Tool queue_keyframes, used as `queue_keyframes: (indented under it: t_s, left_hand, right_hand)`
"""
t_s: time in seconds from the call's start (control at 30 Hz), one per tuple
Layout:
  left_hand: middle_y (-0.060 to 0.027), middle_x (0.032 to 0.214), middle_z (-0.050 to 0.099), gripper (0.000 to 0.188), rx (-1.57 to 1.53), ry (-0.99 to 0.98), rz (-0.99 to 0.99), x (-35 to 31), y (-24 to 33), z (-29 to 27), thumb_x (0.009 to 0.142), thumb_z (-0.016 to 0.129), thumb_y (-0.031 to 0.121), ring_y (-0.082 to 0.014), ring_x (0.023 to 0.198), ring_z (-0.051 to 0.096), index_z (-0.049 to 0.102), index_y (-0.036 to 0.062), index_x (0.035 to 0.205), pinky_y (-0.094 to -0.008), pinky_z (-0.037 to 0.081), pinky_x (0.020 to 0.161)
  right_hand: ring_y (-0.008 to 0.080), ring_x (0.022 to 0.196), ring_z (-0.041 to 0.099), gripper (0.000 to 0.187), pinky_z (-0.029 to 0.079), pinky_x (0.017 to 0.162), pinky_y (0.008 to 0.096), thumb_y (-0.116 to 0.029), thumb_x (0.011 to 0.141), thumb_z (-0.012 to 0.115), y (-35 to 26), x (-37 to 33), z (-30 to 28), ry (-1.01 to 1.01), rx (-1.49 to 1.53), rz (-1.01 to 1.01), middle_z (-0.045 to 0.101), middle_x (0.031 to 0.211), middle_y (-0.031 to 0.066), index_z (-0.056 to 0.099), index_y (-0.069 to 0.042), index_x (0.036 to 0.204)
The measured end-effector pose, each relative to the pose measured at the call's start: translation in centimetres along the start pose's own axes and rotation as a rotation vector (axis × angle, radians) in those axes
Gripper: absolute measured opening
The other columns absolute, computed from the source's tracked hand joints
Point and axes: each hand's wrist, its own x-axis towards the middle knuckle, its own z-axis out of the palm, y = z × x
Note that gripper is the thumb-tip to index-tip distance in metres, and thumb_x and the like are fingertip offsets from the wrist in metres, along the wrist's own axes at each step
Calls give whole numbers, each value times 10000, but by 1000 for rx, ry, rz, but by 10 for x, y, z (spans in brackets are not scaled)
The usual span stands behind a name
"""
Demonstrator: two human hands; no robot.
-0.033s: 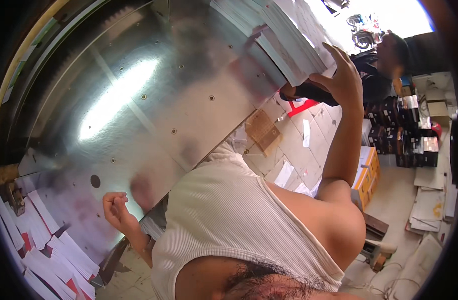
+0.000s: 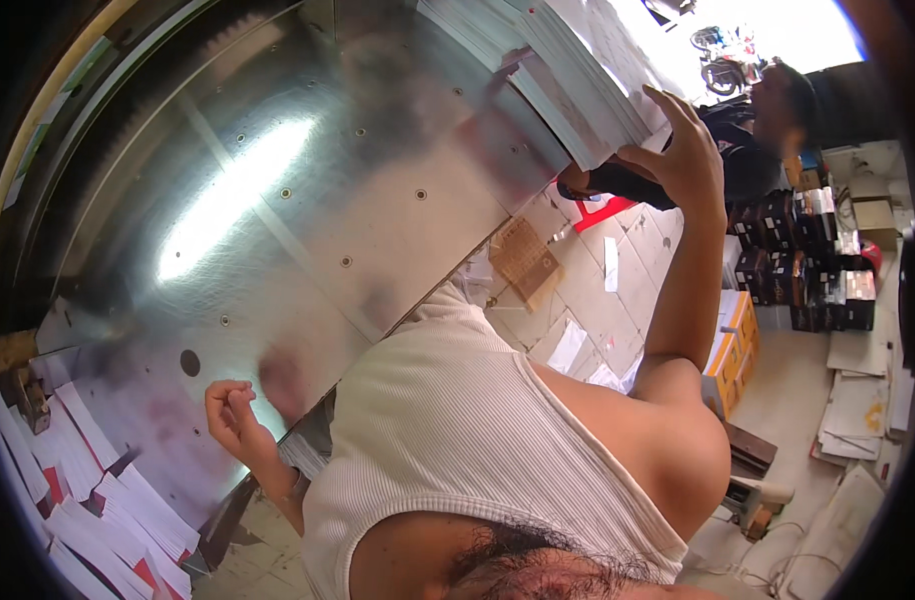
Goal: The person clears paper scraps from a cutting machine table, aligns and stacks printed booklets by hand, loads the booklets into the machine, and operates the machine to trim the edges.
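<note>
1. Up at the top, the right hand (image 2: 682, 160) is spread wide and presses flat on the side of a tall stack of white paper sheets (image 2: 567, 70). The stack sits at the far edge of the big shiny silver metal desk (image 2: 307, 200).
2. Down low, the left hand (image 2: 232, 415) is curled loosely and holds nothing. It hovers just over the near edge of the desk, close to a fan of white paper strips with red marks (image 2: 97, 500).
3. Between the two hands the metal desk is wide and bare, with small round holes and a bright patch of light on it. That is the biggest open room for moving.
4. The desk edge runs in a slanted line from the paper stack down to the person's white ribbed sleeveless shirt (image 2: 457, 440). Past that edge is the pale tiled floor (image 2: 617, 300).
5. On the floor lie a flat brown cardboard piece (image 2: 525, 258) and some loose white paper scraps (image 2: 569, 345).
6. The top of the stack is cut off by the rim of the picture, so I cannot tell how tall it is. The right thumb is hidden behind the stack.
7. Another person in dark clothes (image 2: 767, 130) stands past the stack, partly hidden by the right hand.
8. On the right side stand dark boxes in a pile (image 2: 797, 265) and an orange and white box (image 2: 732, 345). Their labels are too small to make out.
</note>
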Motion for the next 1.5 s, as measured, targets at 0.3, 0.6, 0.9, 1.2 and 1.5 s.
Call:
queue_keyframes:
  t_s: [0.3, 0.6, 0.9, 1.2, 1.5]
  left_hand:
    - [-16, 872, 573, 111, 7, -92, -26, 9, -18, 2, 993, 623, 124, -90, 817, 527, 610, 14, 999, -233, 427, 768]
    - [-23, 948, 593, 106, 53, -102, -138, 2, -30, 0, 973, 627, 89, -87, 835, 526, 612, -4, 1021, -229, 440, 762]
    - [-16, 952, 590, 111, -56, -80, -105, 4, -26, 21, 978, 627, 93, -84, 870, 542, 610, 3, 1041, -220, 439, 801]
    - [-27, 1001, 595, 219, -102, -368, -47, 18, 17, 66, 928, 638, 64, -120, 950, 566, 602, 21, 1140, -271, 454, 899]
    - [-146, 1646, 180, 1139, 118, -352, 460, 69, 69, 120, 759, 837, 153, -343, 1510, 194, 75, 98, 1604, -500, 241, 1196]
  right_hand:
    - [276, 1135, 643, 842, 522, 956, 410, -218, 552, 887, 15, -3, 3, -40, -5, -79, 629, 1343, 13, 610, -231, 1347]
    - [287, 1137, 626, 656, 502, 977, 406, -266, 657, 862, 54, 16, 0, 152, 3, -391, 673, 1255, 57, 661, -198, 1278]
    - [335, 1026, 636, 417, 493, 925, 421, -221, 781, 721, 50, 21, 8, 345, -67, -466, 681, 1101, 120, 657, -83, 1169]
    - [345, 905, 651, 393, 534, 775, 428, -301, 741, 761, -86, -24, 31, 542, 262, -613, 666, 983, 128, 660, -56, 1031]
    - [201, 799, 644, 441, 511, 750, 315, -228, 783, 799, -145, -10, -48, 831, 1150, -328, 677, 961, 99, 651, -13, 1138]
